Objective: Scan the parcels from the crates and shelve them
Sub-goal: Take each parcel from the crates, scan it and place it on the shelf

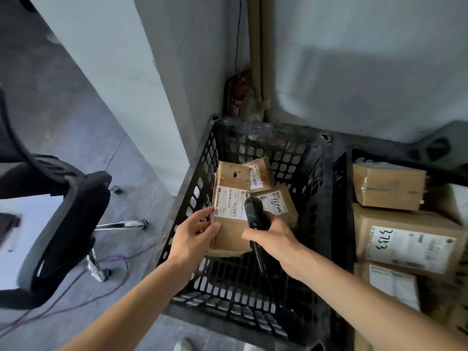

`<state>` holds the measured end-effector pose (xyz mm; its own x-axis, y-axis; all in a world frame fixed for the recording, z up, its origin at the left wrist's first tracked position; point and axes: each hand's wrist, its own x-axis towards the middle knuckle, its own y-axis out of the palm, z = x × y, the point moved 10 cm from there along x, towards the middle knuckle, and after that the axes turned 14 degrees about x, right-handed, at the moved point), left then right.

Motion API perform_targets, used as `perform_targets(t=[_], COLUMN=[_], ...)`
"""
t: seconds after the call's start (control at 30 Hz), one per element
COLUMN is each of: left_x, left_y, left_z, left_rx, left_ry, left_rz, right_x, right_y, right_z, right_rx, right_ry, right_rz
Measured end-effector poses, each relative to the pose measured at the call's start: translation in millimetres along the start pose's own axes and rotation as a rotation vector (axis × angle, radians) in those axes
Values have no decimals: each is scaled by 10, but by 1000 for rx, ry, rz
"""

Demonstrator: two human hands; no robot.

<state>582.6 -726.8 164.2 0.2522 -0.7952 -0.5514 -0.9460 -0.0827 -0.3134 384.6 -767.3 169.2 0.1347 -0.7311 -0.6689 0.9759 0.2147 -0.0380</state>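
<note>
A black slatted plastic crate [200, 171] stands in the corner. Over it my left hand [192, 234] grips the left edge of a flat brown cardboard parcel [231, 239], white label facing up. My right hand [273, 239] holds a black handheld scanner [253, 214], its head lying over the label's right side. Two smaller brown parcels lie in the crate behind: one [259, 173] at the back, one [278, 203] with handwritten digits on its label.
A second black crate [342, 198] to the right holds several larger labelled boxes [405, 239]. A black office chair [63, 224] stands at the left, with cables on the floor beneath. A red fire extinguisher [239, 95] leans in the wall corner behind the crate.
</note>
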Motion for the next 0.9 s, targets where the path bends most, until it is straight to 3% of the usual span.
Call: perform_targets(t=[0.27, 0.53, 0.9], left_x=[-733, -1864, -4050], left_y=[-71, -170, 575], left_z=[-983, -2073, -3192], left_rx=[-78, -58, 24], left_ry=[211, 431, 662], left_rz=[149, 348, 665], right_x=[-1020, -2663, -5330], right_y=[-246, -650, -1624], right_z=[925, 1576, 1492], right_rx=[70, 134, 188], right_ry=[-213, -367, -464], right_rz=[-124, -320, -651])
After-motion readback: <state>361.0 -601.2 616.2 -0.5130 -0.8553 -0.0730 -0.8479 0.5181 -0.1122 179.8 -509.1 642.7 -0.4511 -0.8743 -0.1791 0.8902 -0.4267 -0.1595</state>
